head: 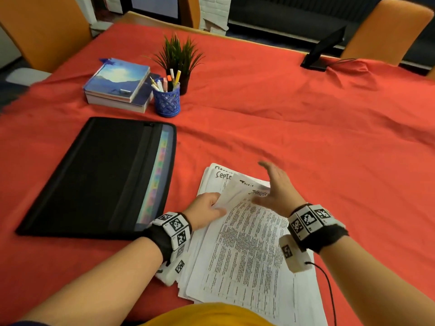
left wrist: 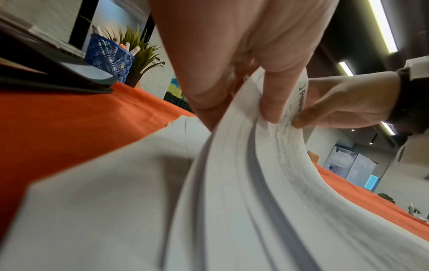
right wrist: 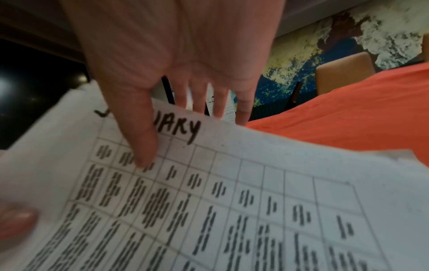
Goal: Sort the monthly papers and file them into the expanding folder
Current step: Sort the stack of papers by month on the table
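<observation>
A stack of printed monthly papers (head: 247, 255) lies on the red tablecloth in front of me. My left hand (head: 207, 208) grips the left edge of several top sheets (left wrist: 255, 183) and bends them upward. Uppermost is a sheet marked January (right wrist: 232, 201). My right hand (head: 274, 184) hovers over it with fingers straight and spread, the thumb (right wrist: 144, 146) touching the sheet's face and the fingers past its top edge. Sheets lower down show other month headings. The black expanding folder (head: 98, 175) lies flat to the left, a strip of coloured tabs showing along its right side.
Behind the folder are stacked books (head: 117, 88), a blue pen cup (head: 166, 100) and a small potted plant (head: 179, 57). A black screen on a stand (head: 324, 50) sits at the far right edge. Orange chairs surround the table. Bare red cloth (head: 329, 149) lies to the right.
</observation>
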Motion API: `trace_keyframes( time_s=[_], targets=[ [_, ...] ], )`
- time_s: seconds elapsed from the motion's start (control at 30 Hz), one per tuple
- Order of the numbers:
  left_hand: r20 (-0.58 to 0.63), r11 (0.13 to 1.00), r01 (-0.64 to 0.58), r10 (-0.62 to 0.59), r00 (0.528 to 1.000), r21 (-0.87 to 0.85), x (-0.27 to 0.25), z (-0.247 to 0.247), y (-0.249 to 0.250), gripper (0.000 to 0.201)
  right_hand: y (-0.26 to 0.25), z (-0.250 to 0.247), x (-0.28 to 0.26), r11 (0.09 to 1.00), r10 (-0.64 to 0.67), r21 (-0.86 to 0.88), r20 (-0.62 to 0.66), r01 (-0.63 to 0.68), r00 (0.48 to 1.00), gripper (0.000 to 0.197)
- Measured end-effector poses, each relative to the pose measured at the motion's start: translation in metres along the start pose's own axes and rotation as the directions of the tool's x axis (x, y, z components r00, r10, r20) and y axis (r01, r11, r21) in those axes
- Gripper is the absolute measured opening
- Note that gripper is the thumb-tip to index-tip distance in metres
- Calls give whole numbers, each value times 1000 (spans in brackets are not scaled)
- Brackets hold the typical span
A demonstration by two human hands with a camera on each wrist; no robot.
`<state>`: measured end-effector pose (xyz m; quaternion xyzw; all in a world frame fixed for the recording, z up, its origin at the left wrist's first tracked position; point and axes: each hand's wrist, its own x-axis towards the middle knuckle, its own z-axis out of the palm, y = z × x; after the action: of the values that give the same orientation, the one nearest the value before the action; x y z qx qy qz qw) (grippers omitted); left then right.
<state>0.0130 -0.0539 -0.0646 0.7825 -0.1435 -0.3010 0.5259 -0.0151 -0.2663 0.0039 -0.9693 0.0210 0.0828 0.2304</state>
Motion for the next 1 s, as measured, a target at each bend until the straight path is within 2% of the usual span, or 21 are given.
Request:
trace_keyframes(
  time_s=[0.03, 0.1, 0.2, 0.23, 0.27, 0.33, 0.37, 0.4, 0.43, 0.53, 0.63, 0.67, 0.7, 0.8, 0.83, 0.93, 1.0],
  targets=[
    [26, 1000, -13, 12, 1000, 23, 0, -1, 1, 28, 2, -2, 0, 999, -3, -48, 59, 6, 998, 75],
    [110, 996, -40, 31, 993, 84, 0, -6, 8, 27, 5, -2, -3, 992, -29, -122, 123, 45, 992, 45],
    [354, 985, -69, 8, 935, 160, -1, -27, 22, 39, 5, 3, -14, 990, -116, -67, 106, 123, 988, 10],
    [375, 991, -51, 2, 927, 120, 2, -35, 23, 44, 5, 4, -18, 985, -158, -57, 92, 164, 983, 5],
    [313, 997, -11, -13, 950, 72, 5, -41, 23, 45, 7, 6, -21, 978, -199, -47, 74, 203, 977, 4],
    [37, 997, 58, -60, 998, 54, 14, -47, 20, 39, 9, 11, -27, 970, -238, -32, 38, 239, 971, 8],
    [-83, 992, 75, -67, 994, 103, 19, -47, 16, 33, 9, 13, -30, 969, -244, -32, 15, 244, 970, 12],
    [-124, 978, 101, -79, 989, 181, 24, -46, 12, 24, 8, 16, -33, 965, -260, -35, -10, 259, 966, 15],
    [-123, 958, 117, -87, 989, 261, 28, -43, 11, 16, 8, 18, -35, 960, -279, -39, -34, 278, 960, 18],
    [-146, 926, 168, -125, 981, 337, 33, -33, 7, 29, 8, 25, -38, 957, -289, -45, -76, 287, 954, 22],
    [-185, 926, 129, -65, 981, 355, 34, -26, 7, 2, 9, 27, -38, 964, -267, -31, -91, 265, 959, 22],
    [-177, 926, 110, -47, 983, 360, 34, -23, 7, 6, 10, 29, -38, 965, -261, -21, -92, 260, 961, 23],
    [-163, 933, 84, -27, 986, 349, 34, -21, 7, 5, 11, 30, -39, 965, -261, -11, -98, 261, 960, 24],
    [-81, 985, -15, 30, 996, 174, 26, -22, 11, 22, 14, 32, -40, 962, -274, -31, -159, 273, 948, 24],
    [-39, 993, -35, 40, 998, 113, 22, -23, 12, 21, 16, 32, -39, 960, -280, -49, -178, 276, 943, 25],
    [47, 998, -32, 30, 998, 47, 13, -27, 11, 3, 20, 32, -34, 951, -308, -78, -188, 299, 933, 30],
    [67, 1000, -20, 19, 998, 4, 9, -28, 14, 5, 20, 33, -31, 944, -330, -79, -185, 320, 926, 33]
  ],
)
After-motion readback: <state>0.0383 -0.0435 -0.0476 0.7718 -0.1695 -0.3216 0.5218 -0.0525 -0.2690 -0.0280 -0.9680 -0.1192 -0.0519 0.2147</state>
